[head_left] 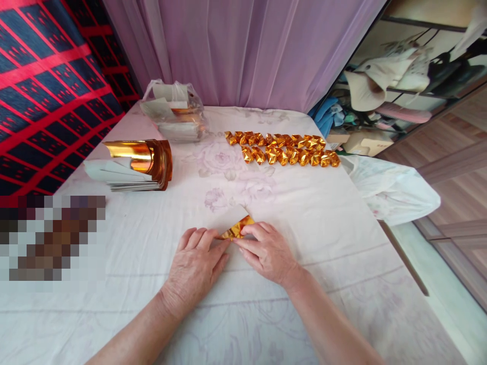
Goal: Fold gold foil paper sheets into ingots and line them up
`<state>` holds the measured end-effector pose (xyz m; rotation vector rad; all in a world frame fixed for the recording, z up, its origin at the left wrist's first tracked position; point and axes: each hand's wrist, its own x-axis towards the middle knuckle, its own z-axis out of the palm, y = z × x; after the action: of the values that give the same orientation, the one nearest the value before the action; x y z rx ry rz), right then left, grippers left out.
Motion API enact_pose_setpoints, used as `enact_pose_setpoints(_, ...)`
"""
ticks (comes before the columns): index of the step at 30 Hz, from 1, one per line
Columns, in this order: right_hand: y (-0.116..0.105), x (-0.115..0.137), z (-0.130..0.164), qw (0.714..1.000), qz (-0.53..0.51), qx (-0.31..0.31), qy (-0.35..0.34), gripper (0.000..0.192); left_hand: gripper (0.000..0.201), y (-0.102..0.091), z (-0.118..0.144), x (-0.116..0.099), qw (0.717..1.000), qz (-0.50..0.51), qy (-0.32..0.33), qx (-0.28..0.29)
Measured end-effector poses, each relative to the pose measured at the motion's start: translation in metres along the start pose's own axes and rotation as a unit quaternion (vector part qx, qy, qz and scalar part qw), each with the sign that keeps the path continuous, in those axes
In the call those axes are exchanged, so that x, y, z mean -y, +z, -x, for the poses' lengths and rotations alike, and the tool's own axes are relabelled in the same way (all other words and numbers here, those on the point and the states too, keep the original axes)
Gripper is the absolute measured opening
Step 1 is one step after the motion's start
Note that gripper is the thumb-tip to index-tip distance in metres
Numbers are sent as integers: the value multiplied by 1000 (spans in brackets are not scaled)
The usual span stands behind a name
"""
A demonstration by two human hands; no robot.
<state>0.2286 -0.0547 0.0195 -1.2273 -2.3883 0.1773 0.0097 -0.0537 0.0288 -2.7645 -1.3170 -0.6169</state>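
Gold foil, pale on its other face, is seen in the partly folded sheet (pixel 237 229) held at the middle of the cloth-covered table (pixel 327 218), between its left and right edges and well apart from the far edge. The sheet's left point is pinched at the thumb and forefinger of the left hand (pixel 196 263); its right part is gripped by the thumb and forefinger of the right hand (pixel 270 253). How hard either pinch is pressed cannot be told.

Very little weight is to be expected of the sheet. It is judged thin and crisp, apt to keep any crease that is pressed into it, and its shiny face may prove slick under dry fingertips. Tearing or stray wrinkling could follow if the corners were pulled, so it is best taken lightly at the folded edges and corners, with the broad pale flap left unpinched.

Near the table's far right corner, folded gold pieces are lined up in a back row (pixel 274 139) and a front row (pixel 291 156). Towards the left edge, a curled stack (pixel 141 156) of gold and pale sheets is placed, and nearer the far left corner more sheets are held in a clear plastic bag (pixel 175 112).
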Motion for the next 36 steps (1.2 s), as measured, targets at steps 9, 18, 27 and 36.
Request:
enact_pose_setpoints(9, 3, -2, 3, 1000, -7, -7, 10, 22, 23, -10, -1, 12, 1000, -10, -7, -12)
enact_pose_setpoints(18, 2, 1, 3, 999, -10, -29, -11, 21, 22, -11, -3, 13, 1000, -6, -9, -22)
enact_pose_setpoints(27, 7, 18, -5, 999, 27, 18, 20, 25, 23, -10, -3, 11, 1000, -5, -3, -21)
enact_pose_setpoints(36, 3, 4, 2, 1000, 4, -3, 7, 21, 23, -10, -4, 16, 1000, 1, -13, -27)
